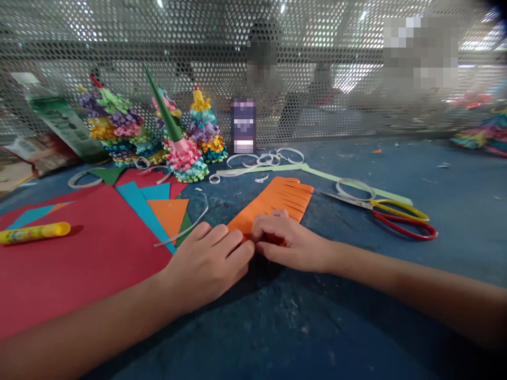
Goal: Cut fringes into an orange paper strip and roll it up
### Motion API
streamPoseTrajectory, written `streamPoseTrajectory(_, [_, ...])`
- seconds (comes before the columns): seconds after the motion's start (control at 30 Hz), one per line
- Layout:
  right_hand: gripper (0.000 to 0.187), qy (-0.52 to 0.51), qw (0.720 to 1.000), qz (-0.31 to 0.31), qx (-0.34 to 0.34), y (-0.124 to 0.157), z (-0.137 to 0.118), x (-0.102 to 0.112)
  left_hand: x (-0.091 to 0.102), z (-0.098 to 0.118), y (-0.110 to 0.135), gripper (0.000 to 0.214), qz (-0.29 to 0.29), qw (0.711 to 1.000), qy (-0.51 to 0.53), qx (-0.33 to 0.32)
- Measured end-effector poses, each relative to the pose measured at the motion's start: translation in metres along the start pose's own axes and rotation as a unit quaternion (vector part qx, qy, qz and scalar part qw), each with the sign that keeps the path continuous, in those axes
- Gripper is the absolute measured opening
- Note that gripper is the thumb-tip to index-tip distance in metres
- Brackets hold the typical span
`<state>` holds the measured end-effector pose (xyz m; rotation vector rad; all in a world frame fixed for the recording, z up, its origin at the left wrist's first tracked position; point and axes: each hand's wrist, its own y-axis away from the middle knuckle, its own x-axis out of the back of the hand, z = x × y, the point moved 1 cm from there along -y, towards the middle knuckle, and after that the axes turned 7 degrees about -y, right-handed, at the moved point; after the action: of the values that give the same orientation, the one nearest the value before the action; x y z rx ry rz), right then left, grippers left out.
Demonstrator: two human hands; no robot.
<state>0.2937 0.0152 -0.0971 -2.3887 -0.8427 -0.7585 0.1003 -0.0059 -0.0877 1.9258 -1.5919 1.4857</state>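
Two hands (209,256) (295,240) pinching fringed orange paper (269,200), near edge mostly hidden, perhaps curled

Left grip (212,257) and right grip (291,241) hold fringed orange paper (273,200) near the scissors (373,206).

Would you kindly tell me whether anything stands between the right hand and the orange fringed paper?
Nothing visible does: the right hand is on the orange fringed paper at its near end, next to the left hand. The scissors lie off to the right.
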Motion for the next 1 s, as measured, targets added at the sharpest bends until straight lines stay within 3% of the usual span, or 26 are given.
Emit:
streamPoseTrajectory(0.33, [0.009,0.051,0.998,0.018,0.042,0.006,-0.0068,0.0,-0.0044,0.0009,-0.0002,0.018,0.033,0.997,0.044,0.049])
streamPoseTrajectory(0.53, [0.015,-0.001,1.0,0.008,0.024,0.0029,-0.0016,0.0012,-0.0045,0.0006,0.0016,0.011,0.051,0.997,0.031,0.058])
streamPoseTrajectory(1.0, [0.011,0.017,0.999,0.034,0.014,0.0034,-0.0017,-0.0001,-0.0033,0.0015,0.0008,0.012,0.05,0.996,0.041,0.061])
